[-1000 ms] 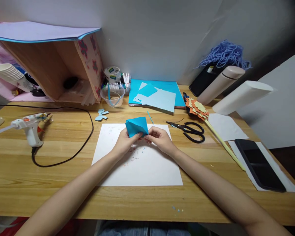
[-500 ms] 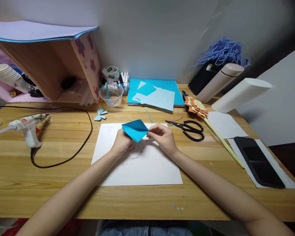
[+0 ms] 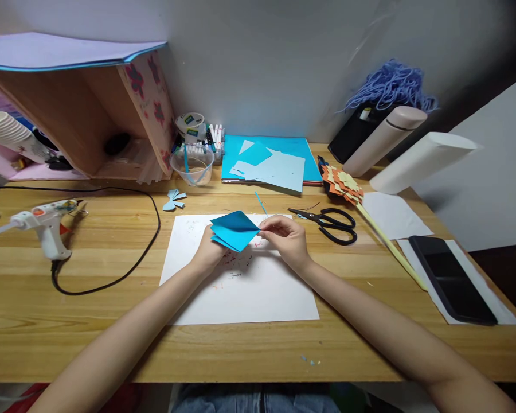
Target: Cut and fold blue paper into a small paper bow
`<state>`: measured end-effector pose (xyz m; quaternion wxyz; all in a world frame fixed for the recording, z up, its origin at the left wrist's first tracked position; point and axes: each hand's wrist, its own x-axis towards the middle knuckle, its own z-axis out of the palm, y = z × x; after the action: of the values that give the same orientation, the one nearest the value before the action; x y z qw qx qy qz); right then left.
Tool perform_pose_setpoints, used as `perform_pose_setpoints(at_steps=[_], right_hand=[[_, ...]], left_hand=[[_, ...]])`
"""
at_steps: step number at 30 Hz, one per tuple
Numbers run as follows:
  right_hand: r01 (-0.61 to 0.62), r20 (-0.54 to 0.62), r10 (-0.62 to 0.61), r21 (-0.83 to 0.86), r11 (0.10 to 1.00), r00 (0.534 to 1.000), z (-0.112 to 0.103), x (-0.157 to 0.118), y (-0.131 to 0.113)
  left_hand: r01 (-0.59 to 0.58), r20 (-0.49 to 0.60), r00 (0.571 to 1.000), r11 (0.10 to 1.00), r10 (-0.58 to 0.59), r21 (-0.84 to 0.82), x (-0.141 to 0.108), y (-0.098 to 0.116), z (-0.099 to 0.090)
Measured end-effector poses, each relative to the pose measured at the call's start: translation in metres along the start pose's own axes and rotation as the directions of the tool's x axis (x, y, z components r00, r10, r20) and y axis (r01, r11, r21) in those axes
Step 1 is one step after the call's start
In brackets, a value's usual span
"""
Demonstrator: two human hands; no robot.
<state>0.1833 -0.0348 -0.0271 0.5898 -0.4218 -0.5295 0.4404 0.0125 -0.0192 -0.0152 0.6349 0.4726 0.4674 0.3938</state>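
Observation:
A folded piece of blue paper [image 3: 235,229], diamond-shaped with layers parting at its lower left edge, is held up above a white sheet [image 3: 258,298]. My left hand [image 3: 208,249] grips it from the left; the paper covers most of those fingers. At the right corner, the thumb and fingertips of my right hand [image 3: 286,238] pinch it. Stray coloured marks dot the white sheet below. Black-handled scissors [image 3: 327,222] lie just right of my right hand, and a thin blue paper strip [image 3: 260,202] lies behind the paper.
A hot glue gun [image 3: 47,229] with a looping black cord lies at left. Behind are a paper bow [image 3: 174,200], a clear plastic bowl [image 3: 192,166] and blue paper sheets [image 3: 284,172]. At right are a paper flower [image 3: 344,183], a phone [image 3: 451,281] and a pinkish bottle [image 3: 387,137].
The layers of the folded blue paper have spread apart at the lower left, and the paper has tilted slightly. Both hands keep hold of it. The camera view has shifted a little.

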Motion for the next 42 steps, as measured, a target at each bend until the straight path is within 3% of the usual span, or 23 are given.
perform_pose_setpoints(at_steps=[4,6,9,18,25,33,38,42], right_hand=[[-0.117,0.081,0.112,0.067,0.991,0.990,-0.002,0.004,0.002],[-0.148,0.077,0.142,0.077,0.986,0.987,-0.003,0.006,0.004],[-0.170,0.064,0.165,0.079,0.982,0.984,-0.003,0.006,0.006],[-0.200,0.127,0.187,0.106,0.974,0.974,-0.002,0.006,0.004],[-0.269,0.217,0.255,0.036,0.963,0.942,-0.002,0.006,0.002],[-0.236,0.195,0.237,-0.027,0.971,0.952,-0.001,0.003,0.002],[-0.223,0.102,0.222,0.003,0.975,0.970,-0.002,0.005,0.003],[-0.183,0.030,0.185,-0.054,0.982,0.982,0.000,0.004,0.004]], left_hand=[[-0.085,-0.021,0.996,0.995,0.086,0.047,0.003,-0.005,-0.004],[-0.066,-0.026,0.997,0.996,0.067,0.057,0.004,-0.009,-0.005],[-0.023,-0.009,1.000,0.998,0.024,0.066,0.005,-0.010,-0.006],[-0.142,-0.035,0.989,0.989,0.144,0.044,0.002,0.002,0.000],[0.034,-0.177,0.983,0.997,-0.047,-0.074,0.001,0.001,0.003],[0.095,-0.091,0.990,0.981,-0.112,-0.172,0.004,0.003,0.000],[-0.003,0.021,1.000,1.000,0.003,0.013,0.005,0.005,-0.005],[-0.114,0.016,0.993,0.969,0.113,0.220,0.005,0.003,-0.004]])
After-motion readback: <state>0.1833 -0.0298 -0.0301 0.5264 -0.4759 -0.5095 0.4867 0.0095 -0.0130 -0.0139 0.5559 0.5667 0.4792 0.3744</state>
